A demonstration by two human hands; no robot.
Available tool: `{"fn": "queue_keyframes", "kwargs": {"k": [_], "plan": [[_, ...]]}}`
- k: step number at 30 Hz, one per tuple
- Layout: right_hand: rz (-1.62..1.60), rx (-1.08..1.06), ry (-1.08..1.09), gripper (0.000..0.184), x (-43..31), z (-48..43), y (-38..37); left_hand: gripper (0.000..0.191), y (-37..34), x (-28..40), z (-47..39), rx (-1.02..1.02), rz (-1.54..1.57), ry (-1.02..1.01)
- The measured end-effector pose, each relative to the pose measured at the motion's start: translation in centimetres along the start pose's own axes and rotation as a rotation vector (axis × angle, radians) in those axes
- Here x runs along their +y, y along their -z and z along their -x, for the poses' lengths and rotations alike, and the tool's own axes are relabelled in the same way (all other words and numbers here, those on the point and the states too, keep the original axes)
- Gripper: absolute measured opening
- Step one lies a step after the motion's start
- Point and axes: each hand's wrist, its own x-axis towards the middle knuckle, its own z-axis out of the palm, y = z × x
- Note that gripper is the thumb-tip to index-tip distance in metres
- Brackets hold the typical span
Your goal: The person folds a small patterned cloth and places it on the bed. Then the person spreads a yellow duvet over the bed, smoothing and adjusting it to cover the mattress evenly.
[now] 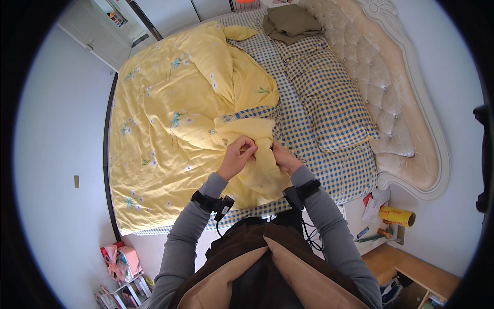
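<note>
A yellow flowered duvet cover point(181, 127) is spread in loose folds over a bed with a blue, yellow and white checked sheet point(324, 177). My left hand point(237, 156) pinches the cover's plain yellow fabric near its edge, thumb and fingers together. At the other side of the same fold, my right hand point(286, 158) grips the cloth, with its fingertips partly hidden behind it. Between and below both hands the yellow fabric hangs towards me. A checked strip shows just beyond the hands, where the cover is turned back. A black strap with a small device circles each wrist.
A checked pillow point(332, 96) lies against the tufted headboard point(359, 65), with folded brown cloth point(291, 21) beyond it. At right, a bedside surface holds a yellow cylindrical roll box point(397, 216) and small items. A filled storage rack point(131, 291) stands at lower left.
</note>
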Motion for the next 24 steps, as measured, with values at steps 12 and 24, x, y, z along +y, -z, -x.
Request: {"fn": "queue_keyframes", "kwargs": {"k": [12,24], "plan": [[-0.054,0.303,0.351,0.032,-0.3,-1.4,-0.3,0.012,-2.3,4.2,3.7,-0.082,-0.704,-0.371],[-0.233,0.221,0.236,0.033,-0.8,0.9,-0.4,0.018,-1.0,4.0,0.5,0.310,-0.539,-0.155]]}}
